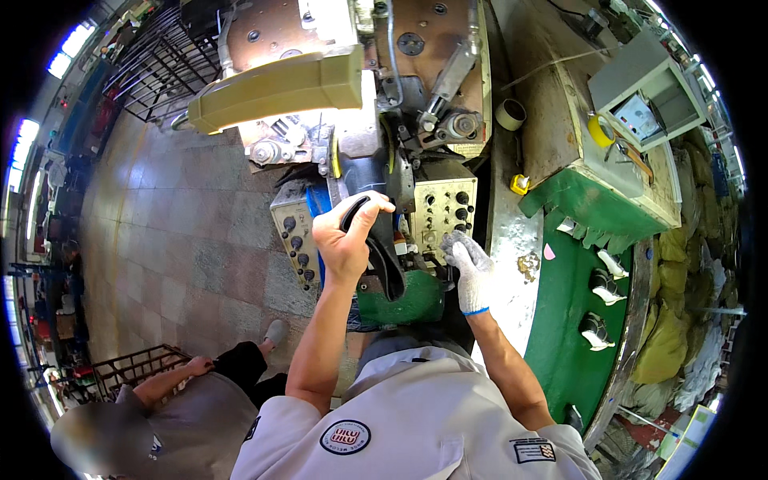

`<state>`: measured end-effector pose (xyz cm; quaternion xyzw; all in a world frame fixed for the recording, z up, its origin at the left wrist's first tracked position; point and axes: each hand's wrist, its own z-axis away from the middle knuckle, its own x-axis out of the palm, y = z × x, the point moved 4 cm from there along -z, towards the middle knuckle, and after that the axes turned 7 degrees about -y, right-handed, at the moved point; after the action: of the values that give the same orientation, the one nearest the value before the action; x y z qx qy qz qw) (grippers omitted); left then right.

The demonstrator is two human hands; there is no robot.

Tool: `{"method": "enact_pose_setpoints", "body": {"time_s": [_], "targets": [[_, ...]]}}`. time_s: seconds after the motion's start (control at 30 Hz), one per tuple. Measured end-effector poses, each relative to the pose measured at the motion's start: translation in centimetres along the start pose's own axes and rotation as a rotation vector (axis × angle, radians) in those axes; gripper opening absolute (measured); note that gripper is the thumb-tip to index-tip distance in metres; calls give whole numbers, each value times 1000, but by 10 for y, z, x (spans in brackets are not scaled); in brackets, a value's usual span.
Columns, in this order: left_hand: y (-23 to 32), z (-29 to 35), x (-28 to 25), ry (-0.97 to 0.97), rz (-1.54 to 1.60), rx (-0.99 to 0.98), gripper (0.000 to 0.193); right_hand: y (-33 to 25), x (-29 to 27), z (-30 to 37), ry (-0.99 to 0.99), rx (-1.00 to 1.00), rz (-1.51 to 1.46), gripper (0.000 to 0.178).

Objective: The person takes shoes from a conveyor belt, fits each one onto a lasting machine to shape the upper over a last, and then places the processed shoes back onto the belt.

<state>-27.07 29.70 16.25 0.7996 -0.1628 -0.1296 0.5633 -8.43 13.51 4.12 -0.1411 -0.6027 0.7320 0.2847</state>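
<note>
In the head view, the bare left hand (346, 244) has its fingers closed on a black piece (390, 276), which looks like the soft top of a shoe. The black piece is up in the air, in front of the middle of a big machine (410, 44), and its lower end hangs down over a round green part (412, 300). The right hand (474, 276) wears a white glove. Its fingers are a bit bent, near the box of black knobs (445, 210). I see no thing in them, but I cannot tell if they pinch or touch a small part there. The job looks partway to me: the black piece is picked up, but it is not set down anywhere yet, so the work on it does not look done. Over on the right, a few black and white shoes (604, 286) lie on a long green belt (552, 328). I cannot tell if those are finished or waiting. Another person (188, 424) sits at the lower left.
</note>
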Motion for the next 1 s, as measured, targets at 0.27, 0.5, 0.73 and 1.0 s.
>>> {"method": "enact_pose_setpoints", "body": {"time_s": [0.27,0.5,0.73,1.0], "targets": [[-7,-11,4,135,151,15,21,-10,35,-25,-70,85,-74,41],[26,-20,41,96,484,43,34,-6,49,-44,-245,18,-300,41],[69,12,80,-279,1158,232,42,-23,10,-5,-666,101,-1165,95],[-13,7,75,-315,-261,-149,26,-92,-124,57,34,-180,67,96]]}}
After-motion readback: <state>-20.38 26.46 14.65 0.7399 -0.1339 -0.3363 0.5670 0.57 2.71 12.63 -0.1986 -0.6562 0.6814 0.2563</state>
